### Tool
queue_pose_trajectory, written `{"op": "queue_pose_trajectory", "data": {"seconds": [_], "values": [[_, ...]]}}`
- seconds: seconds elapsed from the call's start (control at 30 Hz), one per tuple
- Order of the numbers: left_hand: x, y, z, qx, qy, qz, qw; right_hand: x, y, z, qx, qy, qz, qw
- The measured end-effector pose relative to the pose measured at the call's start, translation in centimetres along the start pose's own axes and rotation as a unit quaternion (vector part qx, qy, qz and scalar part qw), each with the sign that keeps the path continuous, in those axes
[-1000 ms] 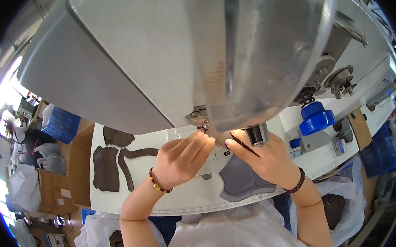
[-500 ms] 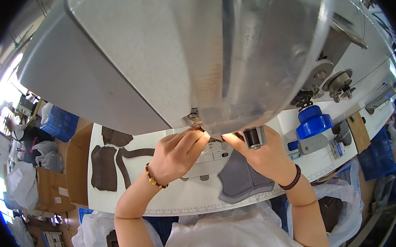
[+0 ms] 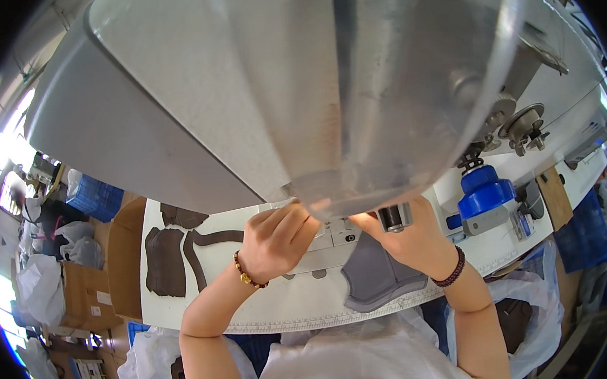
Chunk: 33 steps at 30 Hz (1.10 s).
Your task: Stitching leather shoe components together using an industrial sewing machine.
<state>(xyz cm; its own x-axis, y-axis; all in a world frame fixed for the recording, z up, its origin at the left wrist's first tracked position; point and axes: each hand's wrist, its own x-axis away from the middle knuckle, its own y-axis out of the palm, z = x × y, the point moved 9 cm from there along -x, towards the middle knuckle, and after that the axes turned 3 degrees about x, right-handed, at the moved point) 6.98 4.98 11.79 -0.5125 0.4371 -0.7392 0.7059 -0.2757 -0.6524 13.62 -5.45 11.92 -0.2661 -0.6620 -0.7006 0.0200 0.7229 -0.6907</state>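
Observation:
Both hands work close together under the head of a sewing machine point(image 3: 170, 93), whose clear cover point(image 3: 383, 113) hides the fingertips. My left hand point(image 3: 277, 240) is closed, thumb and fingers pressed together beside the needle area; what they pinch is out of sight. Opposite it, my right hand point(image 3: 414, 241) has curled fingers, partly behind a small metal cylinder point(image 3: 394, 218), and its grip is hidden too. A grey cut panel point(image 3: 376, 276) lies on the white machine table point(image 3: 276, 307), partly beneath my right hand.
Left on the table are a stack of dark brown pieces point(image 3: 165, 262), a curved brown strip point(image 3: 194, 257) and another brown piece point(image 3: 182, 216). A blue knob-like part point(image 3: 485, 192) hangs at right. Plastic bags point(image 3: 150, 362) flank my lap; a cardboard box point(image 3: 85, 293) stands left.
The whole view has shifted slightly, with the machine cover now hiding more of the fingertips. Both hands stay together at the needle area.

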Motion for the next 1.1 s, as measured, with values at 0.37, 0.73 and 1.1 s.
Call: {"op": "queue_pose_trajectory", "data": {"seconds": [0.37,0.73,1.1], "values": [[0.8,0.6,-1.3,0.028,0.001,-0.029,0.999,-0.3,0.9,2.5,-0.147,0.103,-0.007,0.984],[1.6,0.4,-2.0,0.033,0.015,0.024,0.999,-0.2,0.8,2.5,-0.075,0.036,0.002,0.997],[0.5,0.0,-1.4,0.054,0.036,0.071,0.995,-0.6,0.9,1.1,0.016,-0.016,-0.030,0.999]]}}
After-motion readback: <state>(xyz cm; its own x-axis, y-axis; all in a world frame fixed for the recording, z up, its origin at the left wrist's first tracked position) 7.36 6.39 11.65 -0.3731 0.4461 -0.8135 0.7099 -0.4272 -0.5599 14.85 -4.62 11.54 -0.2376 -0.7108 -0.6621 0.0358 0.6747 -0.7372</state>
